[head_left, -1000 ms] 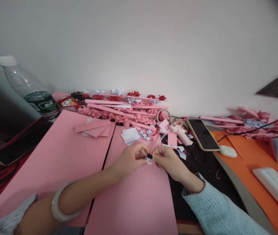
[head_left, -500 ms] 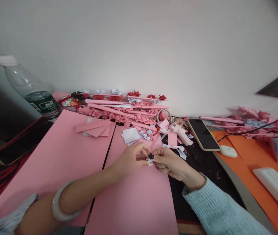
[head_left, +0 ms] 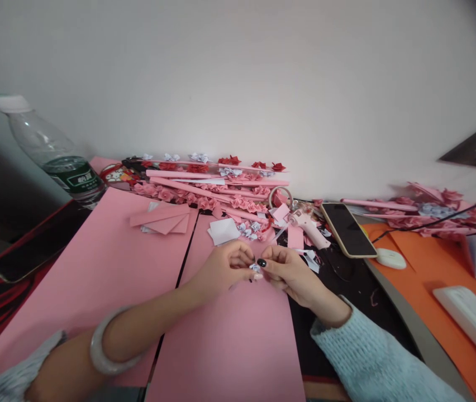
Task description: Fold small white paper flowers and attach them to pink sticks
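Note:
Between my two hands is a small white paper flower [head_left: 255, 268], mostly covered by fingers. My left hand [head_left: 230, 267] pinches it from the left side, thumb and curled fingers closed on it. From the right, my right hand [head_left: 290, 273] grips its other edge, the dark-nailed thumb on top. Both hands hover over the pink paper sheet [head_left: 229, 340]. Just beyond them lie white paper squares [head_left: 223, 231], a cluster of small white paper flowers [head_left: 250, 229] and a pink glue gun [head_left: 311, 228].
Pink rolled paper sticks [head_left: 183, 175] and red, pink and white paper flowers line the wall. A tape roll [head_left: 280, 197], a phone [head_left: 349, 230] and a white case [head_left: 391, 258] lie to the right. A water bottle [head_left: 70, 167] stands at the left, near folded pink papers [head_left: 165, 218].
My fingers have shifted slightly around the white paper flower, so more of it shows. My right hand has opened its curl a little; other things stay put.

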`<state>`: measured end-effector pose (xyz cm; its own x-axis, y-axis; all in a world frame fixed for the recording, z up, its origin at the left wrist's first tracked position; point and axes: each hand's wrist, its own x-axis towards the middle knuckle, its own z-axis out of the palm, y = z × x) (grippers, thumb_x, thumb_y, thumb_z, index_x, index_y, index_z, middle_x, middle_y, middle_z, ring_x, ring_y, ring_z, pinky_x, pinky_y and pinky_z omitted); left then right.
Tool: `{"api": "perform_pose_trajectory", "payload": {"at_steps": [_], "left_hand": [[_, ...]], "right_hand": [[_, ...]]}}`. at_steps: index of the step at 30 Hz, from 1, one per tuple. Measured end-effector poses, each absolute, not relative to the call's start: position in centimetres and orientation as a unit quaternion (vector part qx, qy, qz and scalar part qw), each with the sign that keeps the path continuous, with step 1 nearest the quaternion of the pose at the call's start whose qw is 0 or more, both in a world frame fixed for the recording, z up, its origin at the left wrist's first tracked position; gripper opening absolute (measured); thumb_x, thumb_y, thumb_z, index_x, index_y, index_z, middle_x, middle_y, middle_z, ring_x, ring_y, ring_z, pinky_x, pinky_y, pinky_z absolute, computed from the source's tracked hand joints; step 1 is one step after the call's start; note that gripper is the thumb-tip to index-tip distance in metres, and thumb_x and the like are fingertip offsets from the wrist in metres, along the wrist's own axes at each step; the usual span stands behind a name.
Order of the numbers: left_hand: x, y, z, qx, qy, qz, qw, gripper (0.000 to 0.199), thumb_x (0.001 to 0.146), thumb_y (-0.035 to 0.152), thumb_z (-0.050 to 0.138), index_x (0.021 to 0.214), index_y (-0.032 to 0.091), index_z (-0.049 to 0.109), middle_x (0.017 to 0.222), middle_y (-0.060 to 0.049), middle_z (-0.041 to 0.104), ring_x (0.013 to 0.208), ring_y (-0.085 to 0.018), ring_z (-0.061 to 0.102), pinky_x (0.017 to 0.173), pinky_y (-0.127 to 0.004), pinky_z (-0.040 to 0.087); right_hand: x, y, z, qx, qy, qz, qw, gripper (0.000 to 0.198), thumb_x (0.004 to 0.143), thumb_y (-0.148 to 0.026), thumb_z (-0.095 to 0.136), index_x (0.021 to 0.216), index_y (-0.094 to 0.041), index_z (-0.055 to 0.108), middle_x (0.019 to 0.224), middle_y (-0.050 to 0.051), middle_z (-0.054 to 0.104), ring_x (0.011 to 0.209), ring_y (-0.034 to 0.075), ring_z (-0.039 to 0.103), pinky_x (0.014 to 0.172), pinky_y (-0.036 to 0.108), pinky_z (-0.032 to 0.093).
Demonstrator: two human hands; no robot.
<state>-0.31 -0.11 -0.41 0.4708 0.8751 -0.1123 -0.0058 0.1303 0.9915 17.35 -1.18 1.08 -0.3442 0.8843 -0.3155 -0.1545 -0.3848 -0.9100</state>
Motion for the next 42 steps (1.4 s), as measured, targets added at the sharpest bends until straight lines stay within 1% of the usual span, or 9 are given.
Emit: {"api": "perform_pose_trajectory", "payload": {"at_steps": [4,9,15,22,25,28,30,36,42], "left_hand": [[-0.3,0.1,-0.5,0.552,0.369,0.325,0.673,0.031,0.065,0.03,0.073,0.083,0.016,0.052,0.076,-0.003,0.066,0.066,-0.016,0.063,0.044,-0.018,0.039],[-0.4,0.3,0.2,0.533,0.348,0.314,0.704,0.027,0.083,0.042,0.054,0.087,0.015,0.055,0.079,-0.008,0.068,0.069,-0.017,0.065,0.042,-0.018,0.039],[-0.5,0.3,0.2,0.506,0.343,0.319,0.724,0.022,0.079,0.03,0.062,0.094,0.015,0.057,0.083,-0.007,0.069,0.081,-0.017,0.065,0.064,-0.025,0.049],[-0.4,0.5,-0.2,0.438,0.352,0.37,0.74,0.023,0.076,0.027,0.066,0.094,0.015,0.058,0.092,-0.005,0.065,0.088,-0.014,0.062,0.082,-0.03,0.048],[-0.3,0.5,-0.3,0.428,0.341,0.371,0.751,0.022,0.076,0.026,0.066,0.094,0.016,0.058,0.089,-0.003,0.063,0.084,-0.012,0.062,0.077,-0.026,0.049],[-0.3,0.3,-0.5,0.444,0.329,0.359,0.752,0.021,0.078,0.027,0.064,0.093,0.016,0.056,0.085,-0.003,0.062,0.074,-0.011,0.062,0.057,-0.019,0.046],[-0.3,0.2,-0.6,0.447,0.322,0.356,0.755,0.02,0.079,0.028,0.062,0.093,0.016,0.055,0.087,-0.004,0.061,0.074,-0.013,0.062,0.05,-0.017,0.043],[-0.2,0.1,-0.7,0.419,0.308,0.37,0.77,0.015,0.08,0.023,0.062,0.091,0.016,0.054,0.089,-0.003,0.061,0.083,-0.013,0.062,0.071,-0.023,0.048],[-0.1,0.1,-0.6,0.412,0.314,0.369,0.772,0.017,0.078,0.023,0.063,0.091,0.016,0.055,0.088,-0.002,0.061,0.08,-0.012,0.062,0.067,-0.021,0.047]], "right_hand": [[17.1,-1.3,1.0,-0.471,-0.438,0.669,0.372,0.031,0.068,-0.036,0.071,0.066,-0.017,0.046,0.045,-0.01,0.038,0.036,0.002,0.024,0.036,0.019,0.012],[17.1,-1.2,0.8,-0.48,-0.469,0.631,0.389,0.027,0.074,-0.037,0.065,0.07,-0.017,0.047,0.05,-0.007,0.048,0.036,0.004,0.027,0.037,0.019,0.014],[17.3,-1.1,0.4,-0.526,-0.564,0.503,0.391,0.019,0.079,-0.033,0.059,0.074,-0.017,0.051,0.05,-0.007,0.043,0.04,0.006,0.029,0.04,0.021,0.021],[17.2,-1.7,0.9,-0.53,-0.68,0.292,0.414,0.003,0.077,-0.018,0.054,0.08,-0.017,0.056,0.059,-0.005,0.038,0.053,0.01,0.036,0.05,0.023,0.028],[17.0,-2.0,0.7,-0.528,-0.714,0.243,0.389,0.01,0.074,-0.015,0.056,0.083,-0.018,0.056,0.061,-0.005,0.04,0.055,0.011,0.038,0.052,0.023,0.03],[16.9,-2.2,0.5,-0.532,-0.723,0.226,0.379,0.011,0.074,-0.013,0.055,0.084,-0.018,0.055,0.063,-0.004,0.041,0.056,0.011,0.039,0.053,0.023,0.031],[16.9,-2.2,0.4,-0.533,-0.725,0.221,0.377,0.012,0.074,-0.012,0.054,0.085,-0.018,0.055,0.064,-0.004,0.042,0.056,0.011,0.039,0.053,0.023,0.031],[16.9,-2.2,0.4,-0.524,-0.738,0.195,0.378,0.015,0.073,-0.009,0.054,0.085,-0.018,0.055,0.068,-0.002,0.047,0.059,0.012,0.042,0.055,0.024,0.033],[17.1,-2.3,0.4,-0.519,-0.744,0.178,0.381,0.018,0.071,-0.008,0.054,0.086,-0.018,0.055,0.069,-0.001,0.048,0.06,0.013,0.044,0.055,0.024,0.034]]}}
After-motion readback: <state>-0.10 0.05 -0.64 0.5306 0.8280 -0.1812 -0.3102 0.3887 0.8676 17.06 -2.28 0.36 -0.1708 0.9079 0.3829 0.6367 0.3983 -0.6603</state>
